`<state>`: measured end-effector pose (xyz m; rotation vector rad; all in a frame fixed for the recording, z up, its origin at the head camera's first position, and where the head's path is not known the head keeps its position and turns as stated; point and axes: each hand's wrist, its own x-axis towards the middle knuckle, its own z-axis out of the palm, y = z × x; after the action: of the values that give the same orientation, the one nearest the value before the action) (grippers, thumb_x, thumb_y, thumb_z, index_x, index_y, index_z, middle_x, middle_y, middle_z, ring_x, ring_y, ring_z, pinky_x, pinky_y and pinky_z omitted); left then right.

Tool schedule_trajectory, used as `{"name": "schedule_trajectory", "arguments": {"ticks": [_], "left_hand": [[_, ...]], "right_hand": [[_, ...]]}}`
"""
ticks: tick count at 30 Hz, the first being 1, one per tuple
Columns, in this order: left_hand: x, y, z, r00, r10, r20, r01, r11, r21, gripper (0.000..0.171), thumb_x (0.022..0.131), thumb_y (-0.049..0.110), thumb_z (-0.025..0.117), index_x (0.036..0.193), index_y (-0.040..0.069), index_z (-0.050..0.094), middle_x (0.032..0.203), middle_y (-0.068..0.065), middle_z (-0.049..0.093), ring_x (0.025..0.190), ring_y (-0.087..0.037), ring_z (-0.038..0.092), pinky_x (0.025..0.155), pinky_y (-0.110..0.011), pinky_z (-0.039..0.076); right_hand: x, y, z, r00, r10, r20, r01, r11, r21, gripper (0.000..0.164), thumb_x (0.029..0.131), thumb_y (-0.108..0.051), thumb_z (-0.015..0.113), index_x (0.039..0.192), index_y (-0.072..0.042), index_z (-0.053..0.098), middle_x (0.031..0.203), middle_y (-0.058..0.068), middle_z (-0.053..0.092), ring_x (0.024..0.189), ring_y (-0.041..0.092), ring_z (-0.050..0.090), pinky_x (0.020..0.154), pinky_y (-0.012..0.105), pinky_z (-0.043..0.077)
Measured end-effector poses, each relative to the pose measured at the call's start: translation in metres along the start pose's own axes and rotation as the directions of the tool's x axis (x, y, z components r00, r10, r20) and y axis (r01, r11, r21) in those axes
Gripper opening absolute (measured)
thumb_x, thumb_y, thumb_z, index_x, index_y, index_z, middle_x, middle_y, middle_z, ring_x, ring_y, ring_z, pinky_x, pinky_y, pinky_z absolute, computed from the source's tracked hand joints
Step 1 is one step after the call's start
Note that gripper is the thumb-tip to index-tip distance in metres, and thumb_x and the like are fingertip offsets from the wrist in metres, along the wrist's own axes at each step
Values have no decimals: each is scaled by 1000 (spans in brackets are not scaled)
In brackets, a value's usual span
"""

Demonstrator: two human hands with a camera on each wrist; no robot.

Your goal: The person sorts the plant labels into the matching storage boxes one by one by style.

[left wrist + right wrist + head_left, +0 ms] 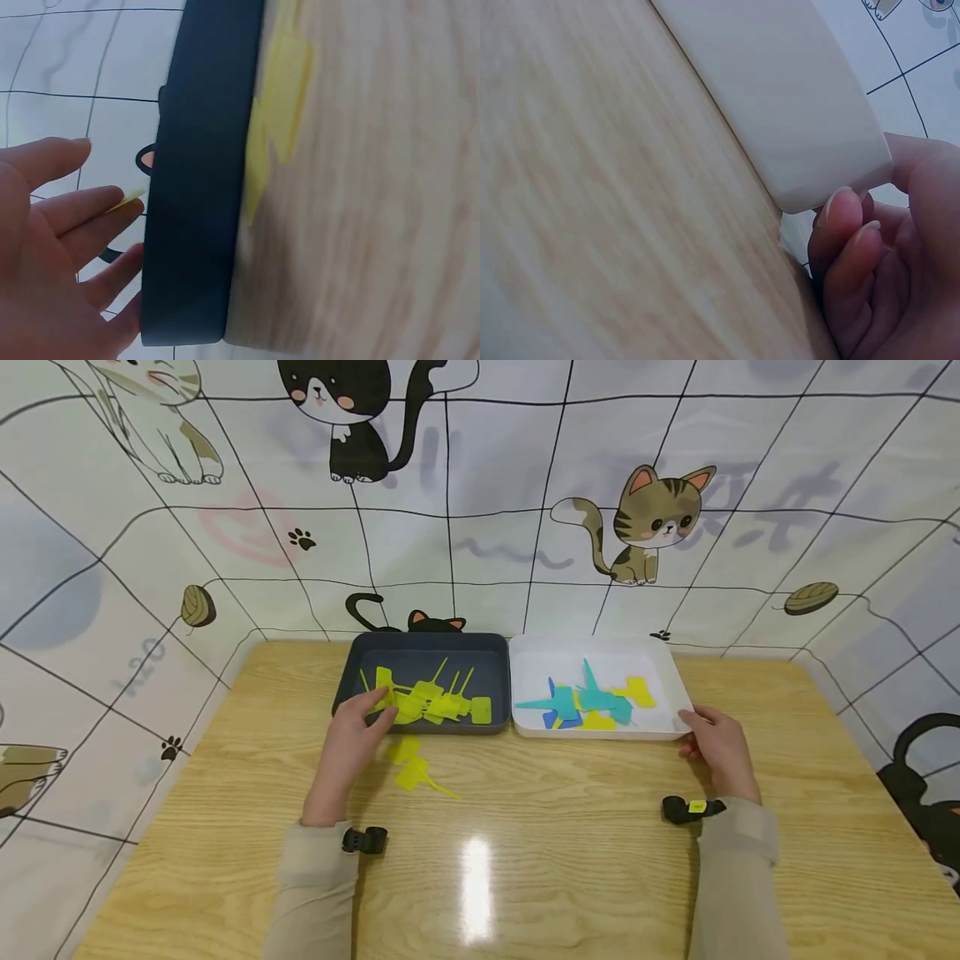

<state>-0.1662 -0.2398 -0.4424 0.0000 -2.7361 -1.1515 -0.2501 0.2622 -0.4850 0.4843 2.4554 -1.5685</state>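
My left hand (356, 727) reaches over the near left corner of the dark tray (420, 647). Its thumb stands apart from the loosely extended fingers, which are at the heap of yellow-green flat tags (427, 689) with thin tails. In the left wrist view, a yellow sliver (127, 201) shows at the fingertips. On the right, my right hand (718, 747) grips the near right corner of the white tray (525, 660), thumb on the rim and other fingers curled below. Inside that tray lie teal pointed tags (596, 697), yellow tags (640, 692) and blue tags (551, 720).
Both trays stand side by side at the back of the wooden table (570, 827). A few yellow tags (412, 772) lie on the wood before the dark tray. Behind rises a cat-printed cloth (487, 552). Black straps (365, 840) circle both wrists.
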Motion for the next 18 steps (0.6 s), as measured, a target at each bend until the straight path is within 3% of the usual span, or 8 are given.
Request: {"name": "schedule_trajectory", "arguments": {"ticks": [8,18], "left_hand": [[2,-2,8,998,-41,47,31,981,192,55,88,35,54,132,4,43,130,-15,45,123,-37,29,96,-57,17],[4,-2,15,996,-46,79,24,966,256,50,88,36,55,124,2,51,100,-4,62,97,-26,50,91,-50,18]], "right_hand": [[0,0,0,1000,7,-1,-7,1000,-8,70,87,-51,47,139,-9,30,82,8,49,54,11,53,52,23,47],[-1,-1,-1,1000,-2,-2,2,1000,-18,68,87,-49,46,139,-8,31,77,5,50,54,11,52,51,23,46]]}}
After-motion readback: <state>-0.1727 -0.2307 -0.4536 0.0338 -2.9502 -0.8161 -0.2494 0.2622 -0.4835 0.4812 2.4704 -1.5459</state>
